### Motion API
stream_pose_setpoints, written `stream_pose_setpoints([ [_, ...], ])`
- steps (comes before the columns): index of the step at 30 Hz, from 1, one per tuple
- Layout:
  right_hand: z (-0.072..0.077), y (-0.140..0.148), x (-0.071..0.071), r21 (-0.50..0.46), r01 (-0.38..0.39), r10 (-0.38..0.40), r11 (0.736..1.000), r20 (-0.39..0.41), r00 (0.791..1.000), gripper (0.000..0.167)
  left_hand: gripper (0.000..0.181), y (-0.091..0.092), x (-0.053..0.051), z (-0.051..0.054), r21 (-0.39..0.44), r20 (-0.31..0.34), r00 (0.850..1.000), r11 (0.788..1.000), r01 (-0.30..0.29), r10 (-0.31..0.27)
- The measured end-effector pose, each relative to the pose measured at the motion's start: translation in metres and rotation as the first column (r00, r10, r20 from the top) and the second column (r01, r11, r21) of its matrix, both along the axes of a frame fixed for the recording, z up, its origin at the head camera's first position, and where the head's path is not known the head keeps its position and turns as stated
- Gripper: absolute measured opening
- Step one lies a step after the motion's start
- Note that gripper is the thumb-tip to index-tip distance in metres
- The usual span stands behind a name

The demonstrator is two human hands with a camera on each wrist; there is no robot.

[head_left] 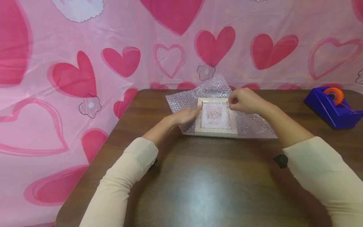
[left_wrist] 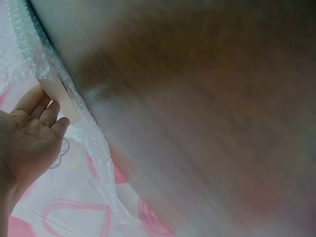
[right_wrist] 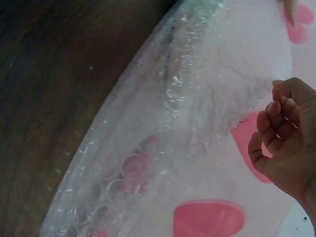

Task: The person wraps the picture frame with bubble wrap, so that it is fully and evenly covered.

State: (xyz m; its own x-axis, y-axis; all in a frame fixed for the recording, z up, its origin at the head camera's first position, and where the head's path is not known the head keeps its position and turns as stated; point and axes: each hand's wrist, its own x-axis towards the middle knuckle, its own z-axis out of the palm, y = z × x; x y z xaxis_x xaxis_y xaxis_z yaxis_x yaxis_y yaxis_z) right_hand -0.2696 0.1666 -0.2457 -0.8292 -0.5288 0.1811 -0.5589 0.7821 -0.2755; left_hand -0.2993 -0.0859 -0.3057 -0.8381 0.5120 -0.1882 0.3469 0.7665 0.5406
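A pale picture frame (head_left: 216, 132) lies on a sheet of bubble wrap (head_left: 184, 100), and part of the wrap appears to cover its front. The left hand (head_left: 185, 116) rests against the frame's left side. In the left wrist view, the fingers of the left hand (left_wrist: 34, 131) touch the pale frame edge (left_wrist: 61, 98) beside the wrap (left_wrist: 98, 153). At the frame's upper right, the right hand (head_left: 247, 101) pinches the wrap; the right wrist view shows thumb and forefinger of the right hand (right_wrist: 291, 133) at the wrap's edge (right_wrist: 222, 74).
A blue tape dispenser (head_left: 334, 110) with an orange roll (head_left: 338, 95) stands at the right on the brown wooden table (head_left: 198, 179). Behind the table hangs a pink cloth (head_left: 124, 28) printed with hearts. Both forearms wear cream sleeves.
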Motion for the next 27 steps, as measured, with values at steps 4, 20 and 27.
stream_pose_setpoints([
  [4, -0.006, 0.0, -0.007, 0.007, 0.026, -0.026, 1.0, 0.037, 0.999, 0.006, 0.066, 0.002, -0.002, -0.002, -0.06, -0.016, 0.999, 0.997, 0.051, -0.052],
  [20, -0.027, -0.007, -0.024, 0.158, 0.057, -0.061, 0.986, 0.019, 0.998, 0.009, 0.051, 0.009, 0.003, -0.007, -0.108, -0.184, 0.977, 0.99, 0.088, -0.107],
  [27, -0.034, -0.008, -0.03, 0.193, 0.043, -0.052, 0.98, 0.04, 0.998, 0.008, 0.047, 0.015, 0.005, -0.007, -0.183, -0.277, 0.951, 0.979, 0.087, -0.136],
])
